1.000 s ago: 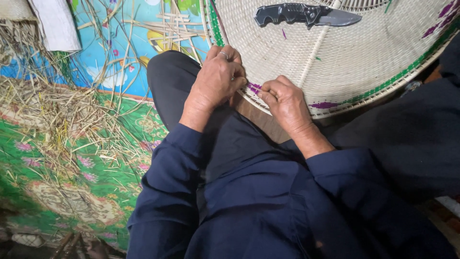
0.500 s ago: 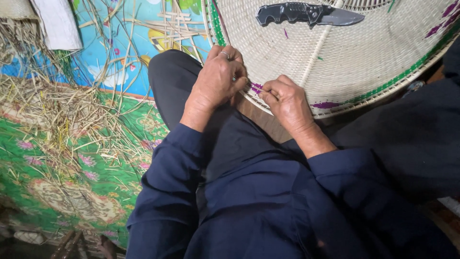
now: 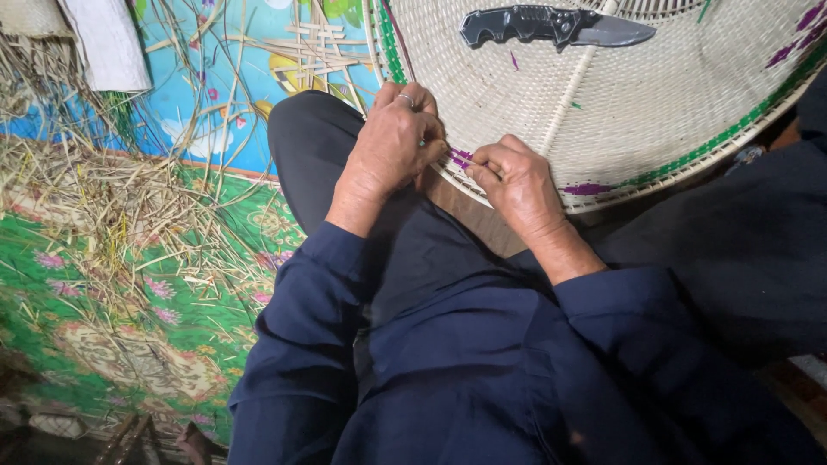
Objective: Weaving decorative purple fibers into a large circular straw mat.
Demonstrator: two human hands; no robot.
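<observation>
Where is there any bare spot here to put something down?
The flat woven straw tray is bare between the black folding knife and its green-and-purple rim. The blue patterned mat has small gaps among loose reed strips. It is crowded at the near rim, where the left hand and right hand meet, and on the green floral mat under dry straw.

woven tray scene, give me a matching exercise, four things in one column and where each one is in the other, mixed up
Things:
1. folding knife
2. left hand
3. dry straw
4. white cloth

Places:
a. top left corner, over the blue part of the mat
b. lying on top of the woven tray, near its far side
c. at the tray's near rim, beside the right hand
d. scattered over the green mat on the left

Pairs: 1-b, 2-c, 3-d, 4-a
</observation>
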